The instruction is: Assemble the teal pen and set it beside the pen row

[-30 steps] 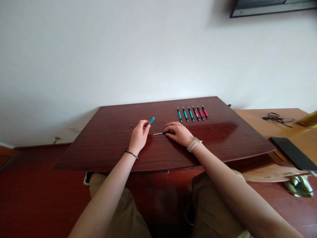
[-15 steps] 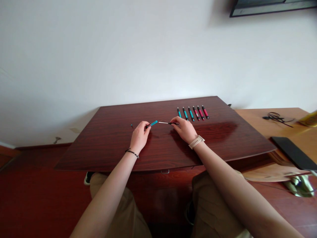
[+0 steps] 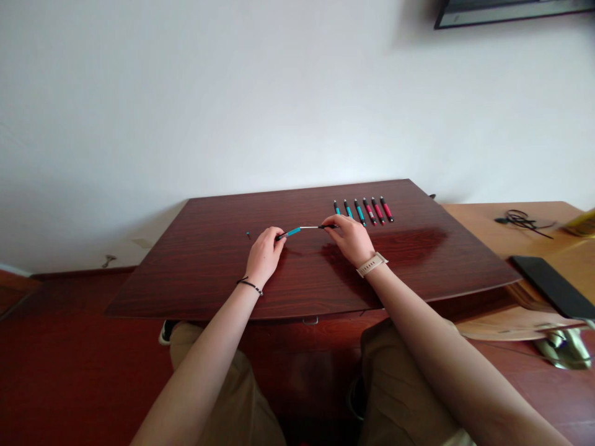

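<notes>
My left hand (image 3: 266,255) pinches a teal pen barrel (image 3: 290,233) just above the dark red wooden board (image 3: 195,272). My right hand (image 3: 351,238) pinches the dark end of a thin white refill (image 3: 310,227), whose tip meets the open end of the barrel. A tiny dark pen part (image 3: 248,235) lies on the board left of my left hand. Behind my right hand lies a row of several assembled pens (image 3: 365,210), some teal and some red.
A lighter wooden table (image 3: 488,226) lies to the right with a black cable (image 3: 519,222), a yellow object (image 3: 581,224) and a dark flat device (image 3: 551,286). A white wall rises behind the board. My knees sit under its near edge.
My right hand lifted the refill off the board and carried it up and left until its tip met the teal barrel. My left hand tilted the barrel toward it.
</notes>
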A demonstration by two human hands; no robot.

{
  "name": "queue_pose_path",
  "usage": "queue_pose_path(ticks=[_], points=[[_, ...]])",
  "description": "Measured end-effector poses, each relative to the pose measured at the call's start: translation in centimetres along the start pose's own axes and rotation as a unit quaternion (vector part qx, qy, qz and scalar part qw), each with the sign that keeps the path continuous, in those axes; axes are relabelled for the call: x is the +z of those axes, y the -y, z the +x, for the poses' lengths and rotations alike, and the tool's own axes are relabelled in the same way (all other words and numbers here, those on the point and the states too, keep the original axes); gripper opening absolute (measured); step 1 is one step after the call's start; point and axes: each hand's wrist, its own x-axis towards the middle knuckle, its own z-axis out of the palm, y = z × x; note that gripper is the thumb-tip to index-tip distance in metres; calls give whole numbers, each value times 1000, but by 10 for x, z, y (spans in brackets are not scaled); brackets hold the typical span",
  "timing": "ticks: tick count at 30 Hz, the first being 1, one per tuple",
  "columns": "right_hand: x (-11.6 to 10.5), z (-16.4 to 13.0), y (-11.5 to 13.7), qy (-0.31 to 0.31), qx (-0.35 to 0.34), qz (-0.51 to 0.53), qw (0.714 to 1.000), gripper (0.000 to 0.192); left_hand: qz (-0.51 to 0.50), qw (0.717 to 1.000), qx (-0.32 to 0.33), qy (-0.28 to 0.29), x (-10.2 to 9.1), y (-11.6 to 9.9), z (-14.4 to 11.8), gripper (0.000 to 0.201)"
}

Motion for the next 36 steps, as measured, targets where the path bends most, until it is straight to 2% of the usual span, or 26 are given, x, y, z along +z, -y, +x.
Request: queue_pose_path(ticks=[10,20,36], points=[[0,0,1,15,-21,-15,1000,13,0,1000,9,12,0,-4,0,8],[2,-1,11,41,-52,3,998,14,8,998,54,23,-1,-12,0,9],[1,0,12,47,-53,0,997,14,-10,997,69,34,-2,-15,1,9]])
